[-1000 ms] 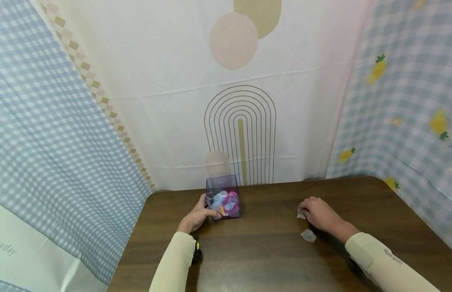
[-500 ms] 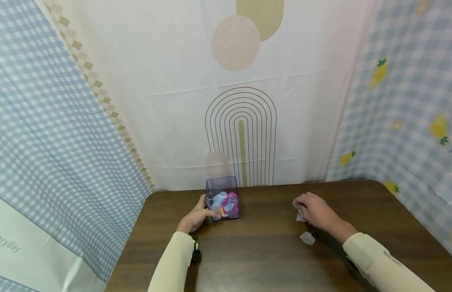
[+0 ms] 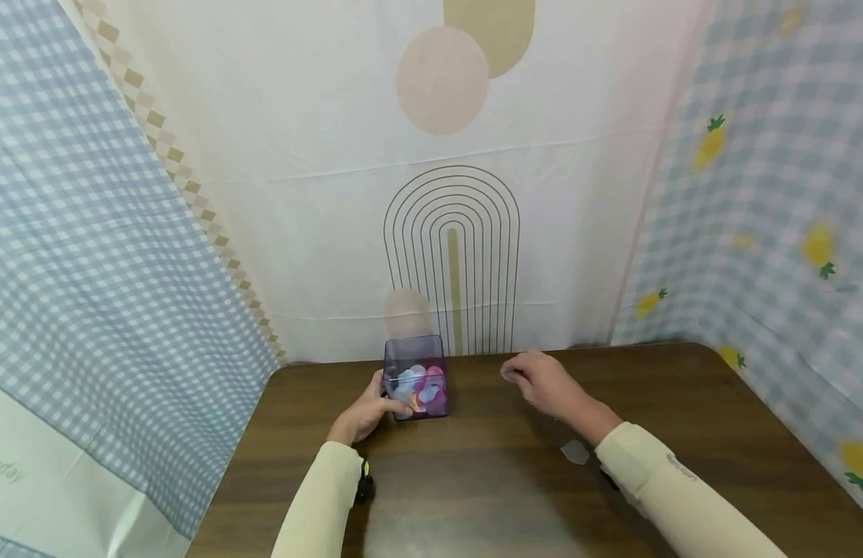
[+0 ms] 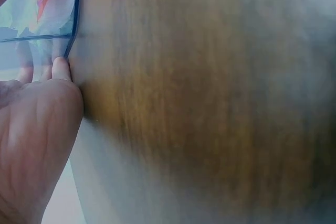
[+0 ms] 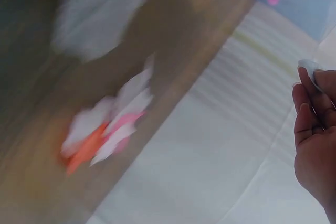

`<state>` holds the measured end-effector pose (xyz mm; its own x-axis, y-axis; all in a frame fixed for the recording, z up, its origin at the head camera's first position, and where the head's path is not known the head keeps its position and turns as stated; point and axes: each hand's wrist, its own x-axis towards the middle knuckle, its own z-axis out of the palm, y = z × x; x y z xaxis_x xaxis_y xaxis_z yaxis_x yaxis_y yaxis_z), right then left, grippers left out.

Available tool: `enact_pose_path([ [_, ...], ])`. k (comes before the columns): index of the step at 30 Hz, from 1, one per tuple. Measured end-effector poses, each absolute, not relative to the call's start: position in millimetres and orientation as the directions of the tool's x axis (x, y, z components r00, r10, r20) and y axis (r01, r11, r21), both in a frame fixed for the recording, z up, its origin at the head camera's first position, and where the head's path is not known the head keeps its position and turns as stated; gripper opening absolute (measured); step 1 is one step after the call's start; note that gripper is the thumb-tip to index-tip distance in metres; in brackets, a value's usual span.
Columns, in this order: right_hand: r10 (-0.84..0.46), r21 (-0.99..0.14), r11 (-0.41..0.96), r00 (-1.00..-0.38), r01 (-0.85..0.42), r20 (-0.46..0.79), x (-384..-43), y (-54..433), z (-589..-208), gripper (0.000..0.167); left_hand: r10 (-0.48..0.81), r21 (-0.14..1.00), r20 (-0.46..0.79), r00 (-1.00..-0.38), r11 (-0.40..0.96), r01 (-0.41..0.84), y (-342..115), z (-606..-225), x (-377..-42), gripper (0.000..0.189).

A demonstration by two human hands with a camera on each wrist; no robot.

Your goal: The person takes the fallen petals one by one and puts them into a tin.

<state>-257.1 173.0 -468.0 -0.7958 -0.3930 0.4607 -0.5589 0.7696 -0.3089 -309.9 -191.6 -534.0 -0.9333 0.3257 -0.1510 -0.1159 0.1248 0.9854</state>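
A clear, blue-tinted plastic box stands near the table's back edge. Pink, pale blue and orange petal-like pieces lie inside it. My left hand grips the box's near left corner, its thumb across the front and the fingers behind. Right of the box, above the table, my right hand pinches a thin whitish petal-like piece between thumb and fingertips. A pale loose petal lies on the table below the right wrist. The right wrist view shows a blurred cluster of white, orange and pink petals beside it.
The brown wooden table has a white patterned cloth hanging behind its back edge. Checked blue cloths hang on the left and right.
My right hand has lifted off the table and moved left toward the box, carrying a whitish petal. The left hand and the box stay in place.
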Motion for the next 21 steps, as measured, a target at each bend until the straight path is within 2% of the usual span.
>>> enact_pose_path([
  [10,-0.477,-0.318,0.670,-0.717,-0.671,0.508,-255.7,112.0,-451.3,0.008,0.306,0.985,-0.141,-0.942,0.137,-0.103,-193.6,-535.0,-308.5,0.096],
  [17,-0.473,-0.359,0.680,-0.756,-0.640,0.452,-247.9,102.7,-444.6,0.005,0.315,0.987,-0.114,-0.942,0.145,-0.071,-189.8,-535.1,-305.0,0.090],
  [21,-0.464,-0.362,0.682,-0.758,-0.636,0.458,-247.2,105.5,-443.8,0.004,0.305,0.987,-0.108,-0.946,0.144,-0.066,-187.8,-534.5,-306.1,0.091],
])
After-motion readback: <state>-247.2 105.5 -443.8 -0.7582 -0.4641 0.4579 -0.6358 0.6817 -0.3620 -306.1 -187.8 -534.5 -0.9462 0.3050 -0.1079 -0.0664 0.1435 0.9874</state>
